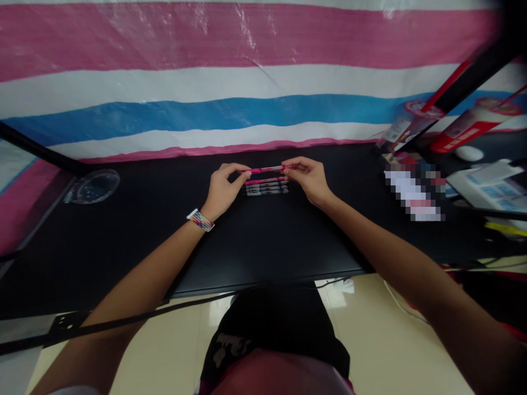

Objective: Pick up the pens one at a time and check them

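Observation:
A pink pen (265, 169) is held level just above the black table (263, 241). My left hand (223, 189) pinches its left end and my right hand (309, 176) pinches its right end. Right under it, a short row of several pens (265, 186) lies side by side on the table, one pink and the others dark with white parts. A colourful woven band is on my left wrist.
A clear round glass dish (95, 185) sits at the table's far left. Red cylindrical containers (473, 122), a white box (489, 186) and small items crowd the right. A striped pink, white and blue sheet (247, 77) hangs behind the table.

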`<state>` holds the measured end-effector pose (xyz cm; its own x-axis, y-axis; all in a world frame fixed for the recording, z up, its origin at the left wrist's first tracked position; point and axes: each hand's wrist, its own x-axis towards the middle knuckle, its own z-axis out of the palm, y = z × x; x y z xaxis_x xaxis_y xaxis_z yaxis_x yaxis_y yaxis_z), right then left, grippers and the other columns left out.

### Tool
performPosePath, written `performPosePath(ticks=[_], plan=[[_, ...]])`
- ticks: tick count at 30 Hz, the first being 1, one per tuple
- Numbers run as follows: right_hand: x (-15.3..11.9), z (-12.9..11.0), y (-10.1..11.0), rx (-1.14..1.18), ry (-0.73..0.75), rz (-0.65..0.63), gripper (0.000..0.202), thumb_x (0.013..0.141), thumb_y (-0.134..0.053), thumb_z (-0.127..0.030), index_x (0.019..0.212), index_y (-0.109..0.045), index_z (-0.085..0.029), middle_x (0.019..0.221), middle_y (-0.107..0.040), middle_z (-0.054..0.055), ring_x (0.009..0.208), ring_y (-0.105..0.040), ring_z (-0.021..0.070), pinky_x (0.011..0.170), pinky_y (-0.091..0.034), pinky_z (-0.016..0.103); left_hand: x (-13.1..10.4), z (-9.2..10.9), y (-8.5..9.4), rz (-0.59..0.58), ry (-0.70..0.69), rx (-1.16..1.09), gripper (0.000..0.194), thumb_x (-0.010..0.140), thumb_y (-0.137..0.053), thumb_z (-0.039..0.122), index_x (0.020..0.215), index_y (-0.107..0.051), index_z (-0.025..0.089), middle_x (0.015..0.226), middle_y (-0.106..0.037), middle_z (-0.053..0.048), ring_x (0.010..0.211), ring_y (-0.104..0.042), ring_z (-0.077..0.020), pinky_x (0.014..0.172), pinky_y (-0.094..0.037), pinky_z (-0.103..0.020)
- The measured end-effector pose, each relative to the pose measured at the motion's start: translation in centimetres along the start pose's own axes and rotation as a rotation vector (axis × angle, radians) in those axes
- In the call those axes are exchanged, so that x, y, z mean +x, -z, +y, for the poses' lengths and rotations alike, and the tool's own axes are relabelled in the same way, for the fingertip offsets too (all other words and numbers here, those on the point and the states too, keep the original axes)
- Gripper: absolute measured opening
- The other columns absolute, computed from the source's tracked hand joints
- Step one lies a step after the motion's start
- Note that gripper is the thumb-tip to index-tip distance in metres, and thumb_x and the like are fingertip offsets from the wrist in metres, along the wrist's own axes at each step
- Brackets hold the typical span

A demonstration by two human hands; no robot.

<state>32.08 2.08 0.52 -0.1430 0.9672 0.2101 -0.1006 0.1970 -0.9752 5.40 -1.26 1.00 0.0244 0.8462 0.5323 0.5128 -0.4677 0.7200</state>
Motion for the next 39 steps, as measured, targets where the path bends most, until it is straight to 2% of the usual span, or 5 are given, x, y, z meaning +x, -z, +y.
performPosePath(ticks=[8,14,23,31,39], plan=[[-0.3,-0.4,0.0,0.055,-0.054,-0.044,0.029,0.075,-0.096,-0.042,0.097,-0.084,-0.027,0.087,-0.078,0.004,0.074,-0.07,0.0218,0.084,-0.063,0.049,0.0,0.6,0.2,0.042,-0.058,-0.039,0.007,0.098,-0.083,0.026,0.104,-0.085,0.029,0.109,-0.087,-0.003,0.107,-0.078,-0.0257,0.105,-0.06,-0.049],[-0.3,-0.9,0.0,0.127,-0.126,-0.063,0.033,0.075,-0.096,-0.042,0.103,-0.084,-0.029,0.092,-0.08,0.003,0.077,-0.071,0.0219,0.089,-0.066,0.049,0.0,1.0,0.2,0.054,-0.06,-0.043,0.006,0.1,-0.084,0.033,0.105,-0.084,0.029,0.109,-0.086,-0.003,0.107,-0.078,-0.0256,0.105,-0.06,-0.047],[-0.5,-2.3,0.3,0.493,-0.395,-0.343,0.053,0.093,-0.064,-0.049,0.137,-0.076,-0.022,0.129,-0.085,0.014,0.093,-0.079,0.0268,0.073,-0.069,0.04,0.0,1.2,0.3,0.086,-0.046,-0.087,0.01,0.1,-0.082,0.033,0.108,-0.084,0.026,0.11,-0.087,-0.005,0.104,-0.079,-0.0241,0.102,-0.061,-0.043],[-0.7,-3.0,0.0,0.671,-0.489,-0.367,0.047,0.103,-0.051,-0.04,0.142,-0.068,-0.02,0.131,-0.084,0.014,0.087,-0.078,0.0228,0.062,-0.068,0.033,0.0,1.0,0.2,0.089,-0.06,-0.12,0.011,0.099,-0.084,0.032,0.108,-0.085,0.026,0.11,-0.087,-0.005,0.105,-0.08,-0.0238,0.102,-0.061,-0.041],[-0.8,-2.8,-0.2,0.612,-0.451,-0.32,0.041,0.099,-0.063,-0.042,0.134,-0.074,-0.023,0.126,-0.085,0.012,0.091,-0.078,0.0241,0.069,-0.068,0.036,0.0,1.1,0.0,0.088,-0.08,-0.105,0.012,0.1,-0.084,0.033,0.109,-0.084,0.025,0.11,-0.086,-0.005,0.105,-0.08,-0.0228,0.101,-0.061,-0.041]])
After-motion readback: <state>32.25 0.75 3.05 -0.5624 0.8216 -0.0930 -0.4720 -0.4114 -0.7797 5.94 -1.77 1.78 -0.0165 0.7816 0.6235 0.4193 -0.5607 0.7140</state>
